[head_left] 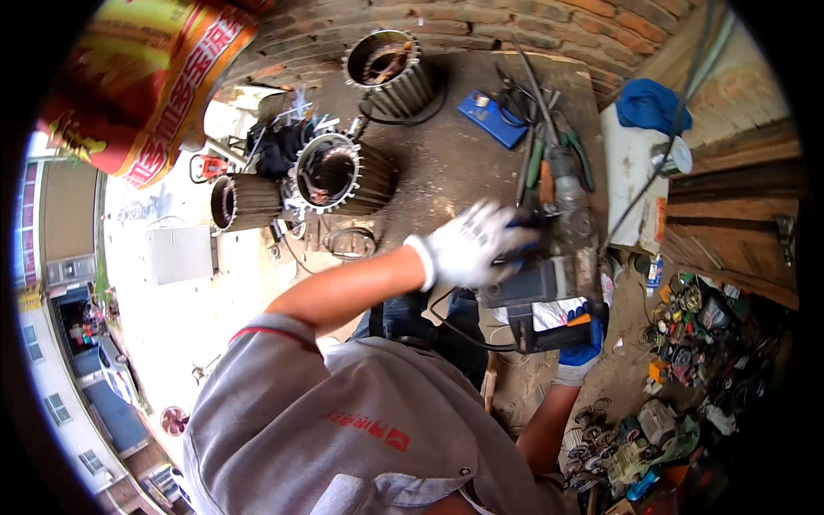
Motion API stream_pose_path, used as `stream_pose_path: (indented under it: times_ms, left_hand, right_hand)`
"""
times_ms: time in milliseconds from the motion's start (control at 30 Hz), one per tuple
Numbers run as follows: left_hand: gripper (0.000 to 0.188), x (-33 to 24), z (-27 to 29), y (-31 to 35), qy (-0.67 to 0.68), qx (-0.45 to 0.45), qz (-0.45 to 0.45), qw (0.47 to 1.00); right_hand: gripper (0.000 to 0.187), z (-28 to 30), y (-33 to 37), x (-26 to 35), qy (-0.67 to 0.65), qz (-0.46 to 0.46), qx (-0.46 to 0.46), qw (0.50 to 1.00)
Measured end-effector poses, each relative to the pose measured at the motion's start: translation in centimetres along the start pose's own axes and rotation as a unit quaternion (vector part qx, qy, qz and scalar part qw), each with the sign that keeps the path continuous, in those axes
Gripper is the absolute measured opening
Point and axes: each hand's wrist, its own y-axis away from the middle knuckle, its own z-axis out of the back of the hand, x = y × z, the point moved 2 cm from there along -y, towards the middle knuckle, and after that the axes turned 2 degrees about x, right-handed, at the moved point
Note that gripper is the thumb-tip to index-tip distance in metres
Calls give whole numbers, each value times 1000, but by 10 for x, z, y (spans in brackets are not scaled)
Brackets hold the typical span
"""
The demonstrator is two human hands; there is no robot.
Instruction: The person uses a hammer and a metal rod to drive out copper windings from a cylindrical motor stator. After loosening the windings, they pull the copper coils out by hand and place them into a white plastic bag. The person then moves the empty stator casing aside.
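A dark electric demolition hammer point(530, 285) lies along the right side of the wooden workbench point(446, 163), its metal nose toward the far edge and its rear handle overhanging the near edge. My right hand point(584, 345), in a blue and white glove, is wrapped round that rear handle. Across the tool's body, on its left side, reaches my left hand point(477, 244) in a white glove with dark fingertips. Motion smears its fingers, so whether they touch the housing is unclear. A black cord point(468, 337) runs from the handle toward my body.
Finned motor stators point(390, 101) stand on the bench's left and back. Beyond the hammer lie pliers point(577, 146), screwdrivers point(534, 161) and a blue box point(492, 118). Scrap motor parts point(635, 438) heap on the right floor; a red-yellow sack point(146, 86) hangs upper left. A brick wall point(481, 30) stands behind.
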Motion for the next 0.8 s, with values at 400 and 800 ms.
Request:
stream_pose_path:
  times_ms: [400,800]
  left_hand:
    - [35,96,132,243,227,-183,316,903]
    - [27,199,109,209,42,-106,139,984]
  right_hand:
    - [44,37,34,-23,348,157,-119,916]
    - [49,-138,132,-53,424,300,-240,820]
